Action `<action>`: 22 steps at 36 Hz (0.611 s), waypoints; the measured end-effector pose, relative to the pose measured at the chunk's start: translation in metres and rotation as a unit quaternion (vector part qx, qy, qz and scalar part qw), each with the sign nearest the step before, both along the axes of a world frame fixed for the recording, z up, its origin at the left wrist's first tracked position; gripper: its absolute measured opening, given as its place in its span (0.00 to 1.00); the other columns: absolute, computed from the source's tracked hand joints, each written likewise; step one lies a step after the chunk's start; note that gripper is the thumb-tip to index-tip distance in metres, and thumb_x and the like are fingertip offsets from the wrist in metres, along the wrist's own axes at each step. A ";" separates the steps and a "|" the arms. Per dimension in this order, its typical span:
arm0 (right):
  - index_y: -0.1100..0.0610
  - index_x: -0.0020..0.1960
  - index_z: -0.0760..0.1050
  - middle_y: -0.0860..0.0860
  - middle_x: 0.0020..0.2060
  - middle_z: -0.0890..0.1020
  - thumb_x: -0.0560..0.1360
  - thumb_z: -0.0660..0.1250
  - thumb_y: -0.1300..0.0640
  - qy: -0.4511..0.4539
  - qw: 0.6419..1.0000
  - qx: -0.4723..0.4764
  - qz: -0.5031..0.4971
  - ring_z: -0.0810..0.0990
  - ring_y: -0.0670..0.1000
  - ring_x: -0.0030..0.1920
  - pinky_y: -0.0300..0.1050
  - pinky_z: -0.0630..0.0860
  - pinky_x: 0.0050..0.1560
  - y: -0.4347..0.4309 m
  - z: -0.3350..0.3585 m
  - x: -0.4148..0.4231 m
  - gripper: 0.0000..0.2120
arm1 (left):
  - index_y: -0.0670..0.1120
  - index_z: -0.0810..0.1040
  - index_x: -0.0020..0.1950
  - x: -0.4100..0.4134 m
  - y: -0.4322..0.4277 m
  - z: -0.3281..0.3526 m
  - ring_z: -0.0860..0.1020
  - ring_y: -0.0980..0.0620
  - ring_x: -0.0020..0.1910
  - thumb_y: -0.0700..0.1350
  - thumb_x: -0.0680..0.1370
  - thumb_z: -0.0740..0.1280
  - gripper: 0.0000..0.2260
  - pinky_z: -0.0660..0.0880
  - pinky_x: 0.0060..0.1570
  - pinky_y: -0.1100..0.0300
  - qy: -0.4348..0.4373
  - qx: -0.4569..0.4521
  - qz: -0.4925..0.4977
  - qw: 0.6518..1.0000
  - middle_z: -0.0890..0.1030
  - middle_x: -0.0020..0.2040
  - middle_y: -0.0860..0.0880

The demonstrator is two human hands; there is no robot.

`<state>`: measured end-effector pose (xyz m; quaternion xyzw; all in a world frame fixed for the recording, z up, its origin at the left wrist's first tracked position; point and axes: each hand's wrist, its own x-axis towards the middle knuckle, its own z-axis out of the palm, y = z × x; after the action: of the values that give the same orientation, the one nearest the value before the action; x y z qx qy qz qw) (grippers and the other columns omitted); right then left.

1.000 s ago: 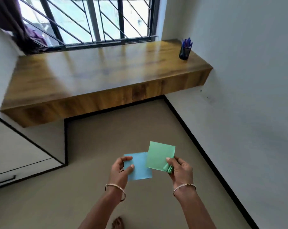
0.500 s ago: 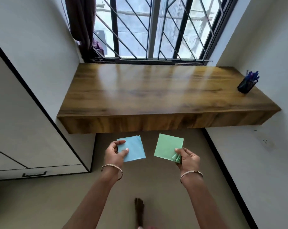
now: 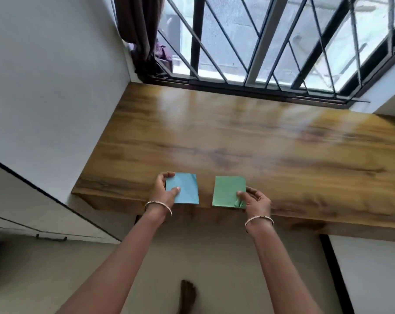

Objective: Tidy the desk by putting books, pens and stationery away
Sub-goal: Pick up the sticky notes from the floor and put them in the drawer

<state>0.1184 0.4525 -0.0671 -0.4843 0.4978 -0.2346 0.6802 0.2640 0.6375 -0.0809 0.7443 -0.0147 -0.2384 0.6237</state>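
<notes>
While you stand at the wooden desk [image 3: 237, 143], its shiny top fills the middle of your view. The barred window [image 3: 271, 41] is at 12 o'clock and a dark curtain [image 3: 142, 37] at 11 o'clock. A white cabinet [image 3: 22, 211] is at 9 o'clock. The tan floor [image 3: 214, 257] and your foot [image 3: 187, 295] are at 6 o'clock.

Half a second ago both papers were over the floor. Now you are closer, and they are over the desk's front edge.

Your left hand [image 3: 162, 191] pinches the blue paper [image 3: 185, 189] by its left side, thumb on top. Your right hand [image 3: 257, 200] pinches the green paper [image 3: 228, 191] at its lower right corner. The green paper is at 3 o'clock from the blue one, and they do not touch.
</notes>
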 end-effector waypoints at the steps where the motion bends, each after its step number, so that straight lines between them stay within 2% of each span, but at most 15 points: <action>1: 0.59 0.44 0.76 0.55 0.38 0.82 0.70 0.69 0.73 0.008 1.000 0.000 0.008 0.82 0.45 0.30 0.38 0.79 0.32 -0.006 -0.003 0.010 0.10 | 0.46 0.73 0.59 0.008 -0.006 -0.003 0.78 0.47 0.51 0.30 0.73 0.68 0.18 0.77 0.47 0.57 -0.009 0.011 0.002 1.000 0.78 0.58 0.40; 4: 0.58 0.44 0.78 0.55 0.39 0.83 0.70 0.71 0.70 0.036 0.999 -0.007 0.026 0.81 0.50 0.35 0.42 0.79 0.40 -0.021 -0.009 0.036 0.09 | 0.46 0.73 0.59 0.028 -0.019 -0.010 0.78 0.45 0.57 0.33 0.72 0.69 0.18 0.77 0.57 0.50 -0.050 0.063 -0.012 0.997 0.78 0.57 0.43; 6: 0.60 0.47 0.79 0.56 0.40 0.83 0.69 0.72 0.69 0.064 0.997 -0.033 0.041 0.81 0.52 0.38 0.43 0.79 0.42 -0.030 -0.014 0.050 0.09 | 0.48 0.73 0.60 0.036 -0.025 -0.010 0.78 0.47 0.59 0.35 0.72 0.70 0.19 0.75 0.60 0.48 -0.081 0.100 -0.038 0.991 0.79 0.58 0.47; 9: 0.61 0.51 0.81 0.57 0.42 0.85 0.68 0.74 0.64 0.143 0.982 -0.111 0.060 0.83 0.53 0.41 0.47 0.81 0.46 -0.036 -0.020 0.066 0.12 | 0.50 0.73 0.61 0.044 -0.029 -0.007 0.79 0.46 0.57 0.39 0.71 0.71 0.20 0.75 0.57 0.52 -0.147 0.173 -0.063 0.972 0.79 0.59 0.50; 12: 0.57 0.51 0.84 0.54 0.44 0.86 0.67 0.76 0.57 0.236 0.944 -0.212 0.087 0.84 0.53 0.45 0.48 0.80 0.50 -0.034 -0.017 0.073 0.13 | 0.52 0.73 0.61 0.046 -0.029 -0.005 0.78 0.46 0.56 0.44 0.69 0.74 0.22 0.74 0.54 0.56 -0.216 0.249 -0.078 0.941 0.78 0.58 0.49; 15: 0.55 0.49 0.84 0.53 0.45 0.86 0.66 0.76 0.52 0.302 0.903 -0.284 0.114 0.83 0.54 0.46 0.47 0.79 0.50 -0.028 -0.016 0.075 0.13 | 0.52 0.75 0.58 0.045 -0.023 -0.008 0.77 0.44 0.53 0.47 0.67 0.76 0.21 0.74 0.52 0.54 -0.241 0.296 -0.087 0.920 0.74 0.55 0.48; 18: 0.55 0.48 0.81 0.54 0.47 0.82 0.67 0.76 0.51 0.344 0.867 -0.343 0.114 0.80 0.56 0.49 0.47 0.76 0.50 -0.022 -0.017 0.069 0.12 | 0.50 0.78 0.54 0.044 -0.012 -0.010 0.77 0.44 0.50 0.48 0.66 0.77 0.18 0.74 0.52 0.53 -0.264 0.296 -0.065 0.916 0.73 0.53 0.47; 22: 0.56 0.44 0.78 0.53 0.42 0.78 0.70 0.73 0.55 0.297 0.863 -0.405 0.050 0.78 0.56 0.45 0.43 0.70 0.45 -0.006 -0.019 0.044 0.07 | 0.48 0.78 0.43 0.029 0.012 -0.013 0.77 0.49 0.41 0.47 0.71 0.74 0.07 0.76 0.45 0.53 -0.294 0.227 0.030 0.928 0.76 0.43 0.50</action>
<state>0.1621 0.4464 -0.0860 -0.7882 0.5124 -0.2262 0.2552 0.2929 0.6499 -0.0941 0.9028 -0.1200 0.0128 0.4127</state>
